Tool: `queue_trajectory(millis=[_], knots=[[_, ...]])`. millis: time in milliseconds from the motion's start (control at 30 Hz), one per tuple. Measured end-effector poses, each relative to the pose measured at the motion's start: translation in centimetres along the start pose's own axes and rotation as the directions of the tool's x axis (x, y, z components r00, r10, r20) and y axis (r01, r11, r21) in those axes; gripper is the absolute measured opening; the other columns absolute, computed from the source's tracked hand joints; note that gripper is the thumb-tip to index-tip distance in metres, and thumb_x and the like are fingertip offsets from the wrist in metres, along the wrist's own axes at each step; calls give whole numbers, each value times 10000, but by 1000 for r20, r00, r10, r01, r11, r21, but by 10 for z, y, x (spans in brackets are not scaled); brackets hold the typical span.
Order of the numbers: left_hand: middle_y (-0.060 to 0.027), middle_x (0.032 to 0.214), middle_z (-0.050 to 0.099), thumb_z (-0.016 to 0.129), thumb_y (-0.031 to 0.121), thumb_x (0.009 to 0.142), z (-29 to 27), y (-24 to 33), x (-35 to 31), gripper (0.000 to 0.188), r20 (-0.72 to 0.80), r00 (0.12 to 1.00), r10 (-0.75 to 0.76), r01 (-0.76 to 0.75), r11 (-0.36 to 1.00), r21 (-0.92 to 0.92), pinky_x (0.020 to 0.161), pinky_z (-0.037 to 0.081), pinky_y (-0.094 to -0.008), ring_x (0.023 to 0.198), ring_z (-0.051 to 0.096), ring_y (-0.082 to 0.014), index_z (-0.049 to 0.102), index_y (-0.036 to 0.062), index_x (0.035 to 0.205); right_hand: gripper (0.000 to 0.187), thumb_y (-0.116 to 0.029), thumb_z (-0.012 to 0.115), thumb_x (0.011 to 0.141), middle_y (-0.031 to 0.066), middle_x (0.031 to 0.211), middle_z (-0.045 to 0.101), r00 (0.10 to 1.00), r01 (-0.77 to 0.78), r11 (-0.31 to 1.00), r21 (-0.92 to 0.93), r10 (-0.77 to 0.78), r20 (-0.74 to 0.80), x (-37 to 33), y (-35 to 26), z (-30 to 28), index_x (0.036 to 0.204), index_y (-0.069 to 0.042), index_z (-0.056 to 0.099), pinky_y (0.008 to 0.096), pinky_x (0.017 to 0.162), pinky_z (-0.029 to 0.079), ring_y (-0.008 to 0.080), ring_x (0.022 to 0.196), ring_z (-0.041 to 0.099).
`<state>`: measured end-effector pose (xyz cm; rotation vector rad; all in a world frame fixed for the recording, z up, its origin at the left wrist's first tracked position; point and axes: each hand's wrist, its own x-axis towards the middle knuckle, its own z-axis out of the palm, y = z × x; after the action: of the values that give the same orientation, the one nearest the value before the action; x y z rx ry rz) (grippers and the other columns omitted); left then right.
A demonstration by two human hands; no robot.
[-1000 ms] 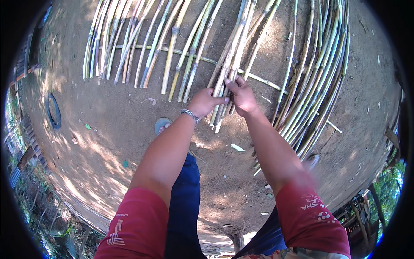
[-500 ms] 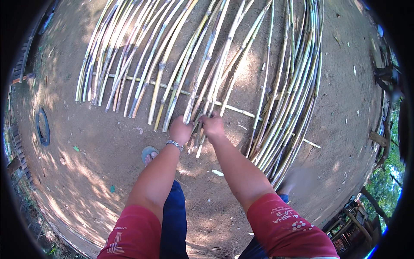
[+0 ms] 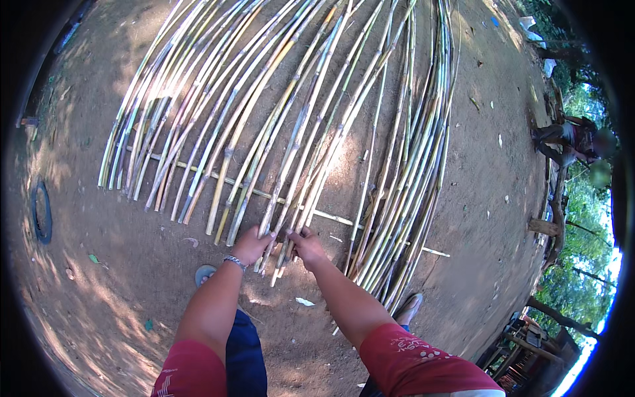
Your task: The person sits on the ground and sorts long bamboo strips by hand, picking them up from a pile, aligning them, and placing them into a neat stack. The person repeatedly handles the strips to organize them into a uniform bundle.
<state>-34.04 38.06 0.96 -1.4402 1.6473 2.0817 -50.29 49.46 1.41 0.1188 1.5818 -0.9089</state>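
Note:
Long, slender bamboo poles lie side by side on the ground, their near ends fanned out toward me. A thin crosswise pole runs beneath them near those ends. My left hand is closed around the end of a pole in the middle of the row. Just to its right, my right hand pinches the ends of the neighbouring poles, its fingers partly hidden. Several pole tips stick out between and below both hands. A denser bundle of poles lies on the right.
Bare, sun-dappled soil surrounds the poles. A black ring like a tyre lies at far left. My sandalled right foot stands by the bundle's near end. People are at the right edge, near a cut log.
The view has shifted, so the poles and hands appear lower and further left. My right foot, blurred before, now shows clearly beside the bundle. Both hands remain at the middle pole ends.

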Motion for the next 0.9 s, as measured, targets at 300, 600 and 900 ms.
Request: queue_trajectory(millis=[300, 600, 900], knots=[[-267, 849, 673, 595, 382, 930, 15, 40, -21, 405, -336, 939, 76, 56, 929, 366, 741, 519, -510, 837, 652, -449, 596, -17, 1000, 407, -311, 721, 881, 74, 915, 616, 986, -68, 926, -371, 6, -166, -15, -15, 7, 1142, -19, 610, 320, 671, 480, 173, 764, 580], [-238, 743, 636, 643, 312, 881, 17, -1, -48, 307, -287, 867, 408, -229, 837, 497, 628, 502, -523, 693, 638, -436, 553, 19, 875, 601, -359, 619, 954, 151, 1146, 572, 952, 291, 954, 75, -282, -119, -23, -82, 82, 1396, -11, 410, 366, 848, 503, 220, 1014, 582], [-228, 728, 634, 671, 287, 862, 15, -25, -78, 307, -174, 881, 440, -332, 837, 436, 606, 516, -491, 664, 639, -417, 552, 10, 923, 283, -341, 612, 966, 30, 773, 504, 989, 103, 920, 377, -134, 56, -8, -116, 80, 990, -83, 499, 339, 617, 450, 156, 657, 481]])
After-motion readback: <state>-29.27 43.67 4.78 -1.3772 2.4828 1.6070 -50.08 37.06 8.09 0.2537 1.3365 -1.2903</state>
